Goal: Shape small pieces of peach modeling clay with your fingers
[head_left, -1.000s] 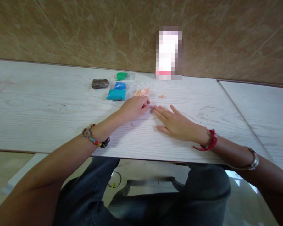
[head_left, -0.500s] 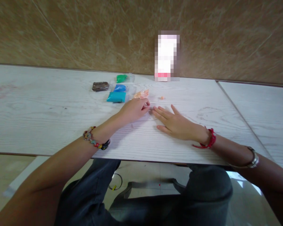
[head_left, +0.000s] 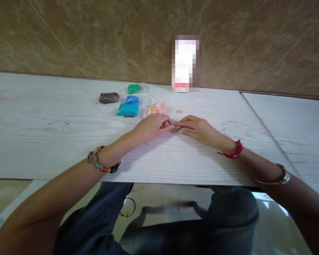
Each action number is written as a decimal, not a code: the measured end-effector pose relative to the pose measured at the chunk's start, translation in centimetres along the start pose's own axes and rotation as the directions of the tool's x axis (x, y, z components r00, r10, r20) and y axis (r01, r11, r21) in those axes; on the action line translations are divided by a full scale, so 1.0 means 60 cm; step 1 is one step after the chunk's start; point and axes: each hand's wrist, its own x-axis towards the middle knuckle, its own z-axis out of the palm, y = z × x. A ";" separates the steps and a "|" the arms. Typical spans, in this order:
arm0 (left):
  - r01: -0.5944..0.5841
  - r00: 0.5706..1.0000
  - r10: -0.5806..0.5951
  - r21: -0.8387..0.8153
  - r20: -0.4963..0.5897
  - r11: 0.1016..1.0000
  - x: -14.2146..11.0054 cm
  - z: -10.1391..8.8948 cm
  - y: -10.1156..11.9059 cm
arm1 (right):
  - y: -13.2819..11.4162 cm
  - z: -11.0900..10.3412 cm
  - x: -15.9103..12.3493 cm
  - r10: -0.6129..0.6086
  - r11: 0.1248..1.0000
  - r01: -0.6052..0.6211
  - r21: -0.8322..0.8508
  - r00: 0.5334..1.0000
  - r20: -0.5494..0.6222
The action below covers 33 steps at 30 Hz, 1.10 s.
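Observation:
My left hand [head_left: 158, 124] is over the table with its fingers curled and the thumb and fingertips close together. Whatever may be in that pinch is too small or hidden to make out. Facing it, my right hand [head_left: 198, 128] has loosely bent fingers that reach to the left fingertips, the thumb standing apart. Just behind the left hand lies a clear bag of peach-coloured clay [head_left: 156, 107]. A small peach clay lump [head_left: 180, 111] sits on the table beyond the gap between both hands.
To the left lie bags of brown clay [head_left: 108, 98], green clay [head_left: 133, 89], blue clay [head_left: 132, 100] and turquoise clay [head_left: 128, 110]. A blurred-out phone-like panel [head_left: 185, 63] leans against the marbled wall [head_left: 95, 42]. The white wood-grain table [head_left: 55, 148] has a seam at right.
My right hand has gone from flat, spread fingers to bent ones meeting the left fingertips. My left hand has shifted slightly right and nearer to me. The view has turned a little.

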 end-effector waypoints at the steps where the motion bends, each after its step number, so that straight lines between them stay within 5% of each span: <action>1: -0.016 1.000 0.016 -0.003 0.020 1.000 0.000 0.002 0.003 | -0.001 0.002 0.003 0.011 1.000 -0.011 0.004 1.000 -0.014; 6: -0.082 0.995 0.080 0.038 0.055 0.996 0.001 0.013 0.008 | -0.006 0.004 0.006 0.104 0.995 -0.103 0.017 0.993 -0.064; 20: -0.062 0.998 0.060 0.094 0.028 0.994 0.000 0.013 0.009 | -0.009 0.010 0.001 0.096 0.993 -0.102 -0.053 0.990 -0.100; 26: -0.066 0.997 0.061 -0.090 -0.051 0.994 0.004 0.009 0.008 | -0.020 0.003 0.002 0.271 0.952 -0.242 0.186 0.951 -0.150; 33: -0.057 0.976 -0.019 -0.340 -0.215 0.939 0.002 -0.003 0.025 | -0.031 0.012 0.002 0.322 0.911 -0.211 0.355 0.901 -0.291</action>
